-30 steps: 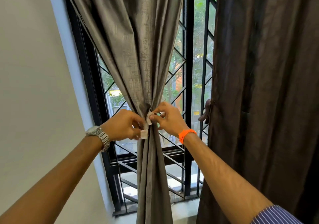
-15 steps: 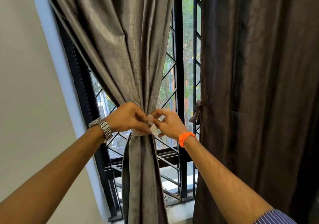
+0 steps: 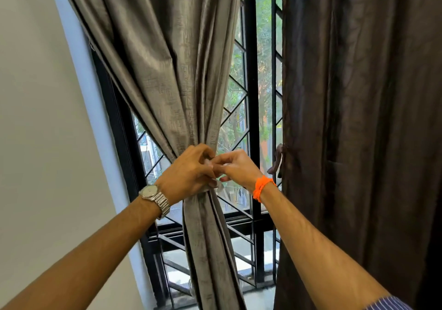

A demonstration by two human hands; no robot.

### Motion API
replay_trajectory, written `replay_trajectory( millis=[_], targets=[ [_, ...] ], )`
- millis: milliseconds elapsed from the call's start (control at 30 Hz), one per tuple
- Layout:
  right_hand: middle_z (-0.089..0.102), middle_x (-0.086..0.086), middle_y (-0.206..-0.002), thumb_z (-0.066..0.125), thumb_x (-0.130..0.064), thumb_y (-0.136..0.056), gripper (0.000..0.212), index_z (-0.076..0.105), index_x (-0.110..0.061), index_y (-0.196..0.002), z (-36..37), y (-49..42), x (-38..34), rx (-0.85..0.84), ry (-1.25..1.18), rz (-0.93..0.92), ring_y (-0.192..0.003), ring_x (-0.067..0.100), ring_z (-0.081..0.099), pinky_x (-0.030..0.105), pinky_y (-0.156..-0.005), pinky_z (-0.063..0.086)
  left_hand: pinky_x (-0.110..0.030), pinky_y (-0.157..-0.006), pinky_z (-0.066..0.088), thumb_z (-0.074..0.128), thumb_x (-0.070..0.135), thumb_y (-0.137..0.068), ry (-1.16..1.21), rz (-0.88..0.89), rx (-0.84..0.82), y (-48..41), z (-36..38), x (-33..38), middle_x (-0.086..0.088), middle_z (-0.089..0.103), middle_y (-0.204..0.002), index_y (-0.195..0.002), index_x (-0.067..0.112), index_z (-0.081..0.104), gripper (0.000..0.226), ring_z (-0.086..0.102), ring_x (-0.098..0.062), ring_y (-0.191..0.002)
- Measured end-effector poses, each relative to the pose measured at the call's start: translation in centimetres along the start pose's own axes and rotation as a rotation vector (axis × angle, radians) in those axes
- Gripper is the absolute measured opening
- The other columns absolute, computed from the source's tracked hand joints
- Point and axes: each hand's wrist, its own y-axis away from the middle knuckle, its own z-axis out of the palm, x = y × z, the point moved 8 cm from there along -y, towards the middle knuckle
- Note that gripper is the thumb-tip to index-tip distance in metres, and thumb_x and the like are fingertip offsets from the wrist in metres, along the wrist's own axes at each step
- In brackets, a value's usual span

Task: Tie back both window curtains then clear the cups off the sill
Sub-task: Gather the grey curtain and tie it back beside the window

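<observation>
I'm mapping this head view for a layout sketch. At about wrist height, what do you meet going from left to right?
Pale wall → black window frame → wristwatch → left hand, gripping the gathered grey curtain → right hand, pinching the pale tie → orange wristband → brown tieback → dark curtain.

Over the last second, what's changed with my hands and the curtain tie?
The hands have closed together: the left hand now wraps round the gathered left curtain and meets the right hand, which pinches the tie. The tie end that hung loose below the left hand is drawn in, with only a pale bit showing. Unchanged: left curtain bunched, right curtain hanging ungathered.
</observation>
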Motion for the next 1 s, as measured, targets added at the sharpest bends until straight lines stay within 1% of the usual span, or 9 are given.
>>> replay_trajectory(
  millis=[100,267,433,567,667,733,800,900,1000],
  targets=[
    [0.067,0.018,-0.086,0.071,-0.014,-0.087,0.02,0.073,0.003,-0.098,0.3,0.0,0.2,-0.017,-0.033,0.02,-0.075,0.02,0.064,0.024,-0.06,0.057,-0.031,-0.077,0.047,0.071,0.042,-0.074,0.164,-0.096,0.039,0.5,-0.5,-1.2,-0.003,0.056,-0.113,-0.079,0.027,0.078,0.017,0.055,-0.02,-0.096],
    [0.066,0.017,-0.082,0.068,-0.01,-0.09,0.018,0.07,0.008,-0.094,0.9,0.4,0.7,0.089,-0.108,0.026,-0.072,0.024,0.067,0.047,-0.065,0.062,-0.024,-0.067,0.049,0.075,0.041,-0.073,0.303,-0.325,0.094,1.9,-1.1,-4.3,0.006,0.06,-0.095,-0.075,0.017,0.073,0.024,0.062,-0.013,-0.079],
    [0.068,0.02,-0.078,0.077,-0.009,-0.082,0.012,0.074,0.002,-0.085,0.8,1.2,0.3,0.246,-0.192,-0.018,-0.066,0.021,0.068,0.039,-0.057,0.062,-0.02,-0.062,0.04,0.08,0.025,-0.078,0.363,-0.584,0.082,4.1,-0.8,-7.4,0.007,0.067,-0.07,-0.072,0.02,0.073,0.011,0.059,-0.008,-0.065],
    [0.069,0.006,-0.066,0.079,-0.017,-0.078,0.015,0.074,-0.003,-0.081,1.6,1.4,-0.2,0.407,-0.049,-0.077,-0.06,0.018,0.068,0.039,-0.053,0.061,-0.016,-0.059,0.038,0.076,0.026,-0.082,0.37,-0.669,0.004,4.6,-0.9,-7.8,0.008,0.068,-0.07,-0.075,0.019,0.075,0.01,0.059,-0.006,-0.066],
    [0.07,-0.001,-0.063,0.078,-0.029,-0.076,0.016,0.075,-0.014,-0.074,2.5,1.4,-0.9,0.488,0.129,-0.138,-0.059,0.012,0.069,0.032,-0.058,0.06,-0.019,-0.057,0.039,0.075,0.029,-0.083,0.356,-0.681,-0.039,4.5,-1.0,-7.9,0.005,0.069,-0.067,-0.073,0.02,0.075,0.014,0.058,-0.007,-0.062],
    [0.071,-0.003,-0.065,0.077,-0.028,-0.077,0.014,0.074,-0.015,-0.073,3.1,1.6,-1.7,0.511,0.243,-0.162,-0.061,0.009,0.066,0.024,-0.061,0.057,-0.02,-0.053,0.038,0.076,0.031,-0.081,0.3,-0.683,-0.044,4.5,-1.1,-7.9,0.002,0.068,-0.062,-0.069,0.019,0.075,0.017,0.055,-0.008,-0.056],
    [0.07,-0.003,-0.066,0.075,-0.024,-0.077,0.01,0.073,-0.015,-0.073,3.8,1.7,-2.4,0.51,0.31,-0.175,-0.064,0.011,0.066,0.027,-0.065,0.056,-0.02,-0.052,0.038,0.076,0.031,-0.08,0.248,-0.689,-0.033,4.6,-1.3,-7.9,0.0,0.068,-0.061,-0.067,0.018,0.075,0.018,0.057,-0.011,-0.056],
    [0.069,-0.002,-0.067,0.071,-0.024,-0.079,0.012,0.071,-0.015,-0.071,4.9,1.9,-2.8,0.491,0.397,-0.19,-0.066,0.013,0.065,0.032,-0.067,0.056,-0.029,-0.057,0.048,0.075,0.028,-0.08,0.254,-0.717,-0.024,4.9,-1.5,-8.0,-0.001,0.071,-0.064,-0.067,0.018,0.075,0.016,0.064,-0.017,-0.063],
    [0.068,-0.001,-0.071,0.069,-0.025,-0.081,0.013,0.07,-0.015,-0.073,5.9,2.1,-3.1,0.484,0.47,-0.255,-0.068,0.015,0.063,0.035,-0.065,0.054,-0.04,-0.073,0.054,0.074,0.023,-0.081,0.345,-0.798,-0.028,5.5,-1.4,-8.7,-0.005,0.074,-0.074,-0.07,0.015,0.077,0.013,0.067,-0.022,-0.077]
  ],
)
